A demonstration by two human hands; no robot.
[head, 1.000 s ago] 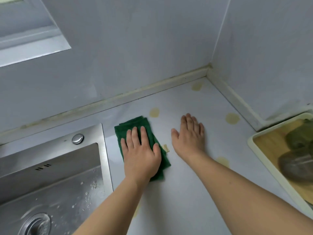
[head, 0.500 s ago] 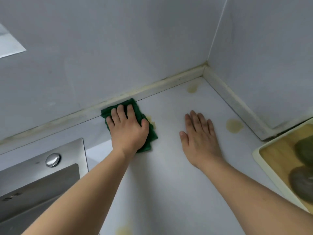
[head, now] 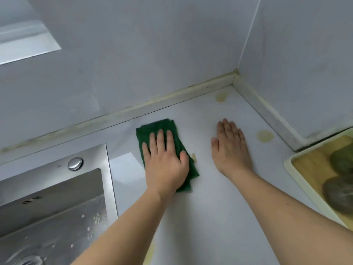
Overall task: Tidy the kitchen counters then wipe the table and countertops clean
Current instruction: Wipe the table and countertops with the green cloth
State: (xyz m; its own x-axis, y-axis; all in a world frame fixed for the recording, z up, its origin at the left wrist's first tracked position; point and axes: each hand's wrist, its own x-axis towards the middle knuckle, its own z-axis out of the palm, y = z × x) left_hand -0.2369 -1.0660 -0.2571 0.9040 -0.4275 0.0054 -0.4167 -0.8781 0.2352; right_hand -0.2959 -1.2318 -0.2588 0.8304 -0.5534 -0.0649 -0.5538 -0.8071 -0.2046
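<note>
I am looking down at a pale desk (head: 219, 207) that runs into a corner where two grey walls meet. My left hand (head: 164, 161) lies flat on a folded green cloth (head: 172, 131), fingers straight and pressing it onto the desk just right of a steel sink (head: 57, 197). My right hand (head: 231, 148) rests palm down on the bare desk near the cloth, fingers straight and together, holding nothing; the two hands are apart, with a strip of desk between them. A small pale scrap (head: 194, 157) lies just beside the cloth's right edge. Two yellowish stains sit beyond my right hand: one stain (head: 265, 136) close to my fingers, and a corner stain (head: 221, 96) near the walls. A tray (head: 298, 176) with a wooden base stands at the far right, holding dark blurred shapes I cannot identify. I judge the wiping is partly done, since the stains are not yet reached. The risks from here: a flat palm may slip off the cloth if I push fast; the scrap could be swept into the sink; and a wide stroke to the right could knock the tray.
</note>
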